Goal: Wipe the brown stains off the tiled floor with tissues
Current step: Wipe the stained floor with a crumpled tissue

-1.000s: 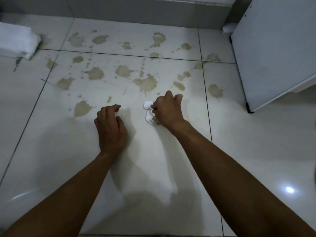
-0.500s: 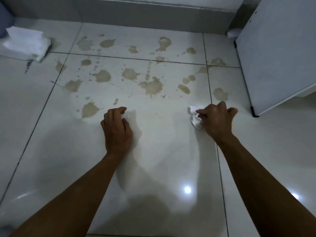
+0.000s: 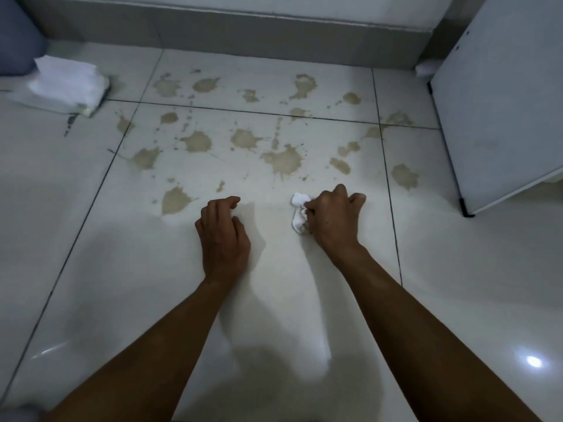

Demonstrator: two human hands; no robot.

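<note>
Brown stains [image 3: 283,161] are splattered over the white tiled floor [image 3: 158,269], mostly beyond my hands. My right hand [image 3: 333,219] grips a crumpled white tissue [image 3: 299,213] and holds it down on the floor just below the big central splash. My left hand [image 3: 222,233] rests on the floor to the left of it, fingers curled, holding nothing. A stain [image 3: 175,201] lies just left of my left hand.
A pack of white tissues [image 3: 68,85] lies at the far left by a blue object [image 3: 16,44]. A white board [image 3: 499,102] leans at the right. A grey skirting [image 3: 231,35] runs along the back.
My right hand slid the tissue right toward the tile joint, then back left to the middle tile. My left hand stayed planted. The view tilted up slightly.
</note>
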